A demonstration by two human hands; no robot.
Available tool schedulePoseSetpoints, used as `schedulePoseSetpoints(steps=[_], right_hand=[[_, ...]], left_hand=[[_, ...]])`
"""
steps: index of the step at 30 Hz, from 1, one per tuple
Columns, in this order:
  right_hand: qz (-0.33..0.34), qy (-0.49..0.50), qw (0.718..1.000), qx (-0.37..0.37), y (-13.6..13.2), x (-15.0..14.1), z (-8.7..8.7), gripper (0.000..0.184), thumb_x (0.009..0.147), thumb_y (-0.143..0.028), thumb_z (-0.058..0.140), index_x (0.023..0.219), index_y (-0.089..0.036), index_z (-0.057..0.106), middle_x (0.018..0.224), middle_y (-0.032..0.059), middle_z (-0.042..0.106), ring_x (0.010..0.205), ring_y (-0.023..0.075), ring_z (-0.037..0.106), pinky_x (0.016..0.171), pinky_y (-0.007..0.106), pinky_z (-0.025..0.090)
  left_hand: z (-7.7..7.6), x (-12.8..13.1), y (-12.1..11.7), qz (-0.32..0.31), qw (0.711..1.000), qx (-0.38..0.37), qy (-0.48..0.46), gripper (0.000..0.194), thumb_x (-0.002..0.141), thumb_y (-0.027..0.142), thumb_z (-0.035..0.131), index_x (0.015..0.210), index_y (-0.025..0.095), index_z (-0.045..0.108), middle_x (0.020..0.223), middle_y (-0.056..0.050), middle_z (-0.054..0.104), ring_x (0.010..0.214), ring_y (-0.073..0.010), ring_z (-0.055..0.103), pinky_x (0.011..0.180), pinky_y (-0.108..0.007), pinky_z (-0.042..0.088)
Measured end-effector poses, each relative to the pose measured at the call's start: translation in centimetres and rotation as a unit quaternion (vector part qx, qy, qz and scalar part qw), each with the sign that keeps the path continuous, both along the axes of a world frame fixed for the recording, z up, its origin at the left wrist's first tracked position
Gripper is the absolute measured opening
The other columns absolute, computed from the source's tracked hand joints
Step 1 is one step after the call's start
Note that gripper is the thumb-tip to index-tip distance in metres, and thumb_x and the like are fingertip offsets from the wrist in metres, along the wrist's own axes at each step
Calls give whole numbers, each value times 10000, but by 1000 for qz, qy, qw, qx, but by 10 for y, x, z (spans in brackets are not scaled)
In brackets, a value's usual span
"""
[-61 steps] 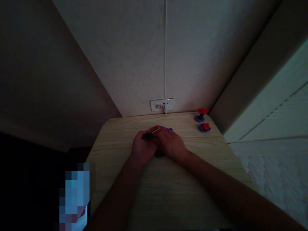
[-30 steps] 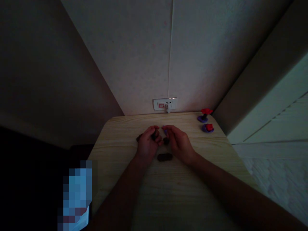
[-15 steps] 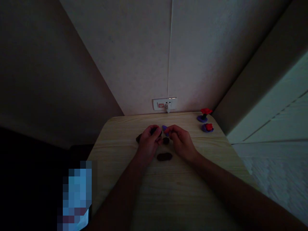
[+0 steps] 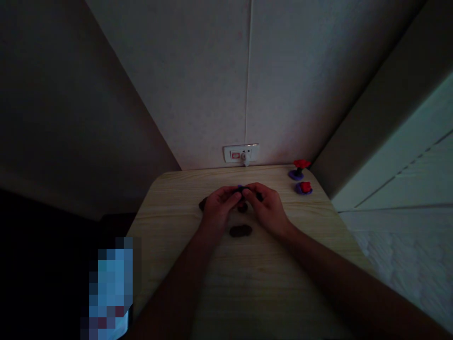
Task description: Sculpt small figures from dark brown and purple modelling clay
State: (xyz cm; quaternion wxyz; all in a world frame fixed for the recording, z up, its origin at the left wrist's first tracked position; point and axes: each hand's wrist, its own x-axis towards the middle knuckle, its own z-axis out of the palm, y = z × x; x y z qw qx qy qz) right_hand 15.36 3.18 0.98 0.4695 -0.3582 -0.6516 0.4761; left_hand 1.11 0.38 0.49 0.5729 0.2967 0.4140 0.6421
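Above the middle of the table, my left hand and my right hand meet at the fingertips. Both are closed around a dark piece of modelling clay, thumbs pressed on it from either side. Fingers cover much of its shape. A small dark round lump lies just below the fingertips. Nearer to me is a flat, long dark brown piece. Another dark lump shows partly past my left hand, and a bit of purple peeks out behind the fingers.
At the table's back right stand a red flower-like figure on a purple base and a red one in a purple cup shape. A wall socket with a plug sits behind the table. A pixelated bright screen is at lower left.
My right hand has moved left and closed on the dark modelling clay, which my left hand alone held before. The fingertips now meet, covering most of the purple piece.
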Motion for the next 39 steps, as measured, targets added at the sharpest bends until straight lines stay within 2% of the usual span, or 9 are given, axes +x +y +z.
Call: schedulePoseSetpoints(steps=[8, 10, 14, 18, 22, 25, 30, 35, 39], right_hand=[[-117, -47, 990, 58, 4, 4, -5, 296, 860, -382, 723, 1080, -186, 697, 573, -69, 499, 510, 115, 469, 506, 238, 396], [-128, -72, 986, 77, 3, 5, -6, 263, 855, -385, 735, 1025, -185, 741, 584, -46, 543, 521, 119, 480, 512, 246, 394], [-89, -105, 983, 118, 0, 6, -6, 306, 898, -380, 684, 1108, -176, 772, 777, 42, 740, 612, 152, 593, 587, 278, 469], [-45, -120, 982, 141, -3, 6, -8, 388, 893, -397, 692, 1205, -173, 745, 731, 17, 729, 587, 140, 596, 565, 262, 464], [-39, -116, 982, 145, -4, 6, -8, 313, 919, -364, 662, 1140, -169, 768, 698, 10, 722, 557, 133, 587, 552, 258, 455], [-33, -125, 980, 148, -6, 6, -5, 252, 941, -322, 616, 1055, -159, 771, 744, 38, 745, 600, 155, 631, 588, 272, 482], [-9, -143, 974, 176, -6, 7, 1, 231, 975, -251, 523, 975, -184, 744, 787, 40, 745, 654, 163, 663, 643, 274, 498], [0, -157, 970, 187, -5, 6, 0, 247, 981, -236, 497, 1059, -185, 726, 871, 57, 763, 744, 185, 702, 699, 287, 512], [16, -148, 979, 142, -5, 5, 0, 238, 991, -289, 499, 968, -181, 710, 819, 51, 732, 742, 184, 680, 709, 296, 500]], left_hand=[[-3, -1, 1, -1, 1000, 1, 25, 254, 649, 270, 893, 832, 134, 781, 791, -66, 777, 654, -151, 703, 652, -264, 563], [-2, -1, 1, 10, 1000, 2, 25, 252, 636, 260, 901, 823, 136, 786, 791, -68, 779, 654, -153, 702, 661, -269, 566], [4, -2, -1, 18, 1000, 6, 10, 261, 615, 247, 910, 814, 122, 796, 798, -77, 779, 682, -152, 701, 706, -273, 572], [7, -2, -2, 22, 999, 3, -31, 238, 599, 231, 907, 776, 122, 791, 777, -69, 772, 669, -133, 686, 706, -257, 560], [8, -1, -2, -8, 999, 5, -37, 243, 605, 243, 903, 754, 107, 768, 727, -67, 751, 654, -135, 678, 694, -257, 555], [8, -2, -3, 4, 1000, 14, -19, 264, 611, 227, 900, 789, 133, 729, 692, -33, 726, 618, -131, 667, 658, -253, 545], [9, -3, -5, -11, 995, 58, 78, 396, 695, 238, 854, 1072, 205, 738, 777, -14, 728, 629, -134, 657, 648, -262, 547], [5, -4, -3, 18, 983, 96, 155, 180, 724, 267, 830, 879, 179, 806, 871, -50, 739, 715, -150, 666, 695, -266, 558], [-2, -6, -1, 39, 980, 99, 166, 141, 721, 260, 835, 844, 195, 813, 831, -39, 753, 751, -158, 682, 743, -276, 554]])
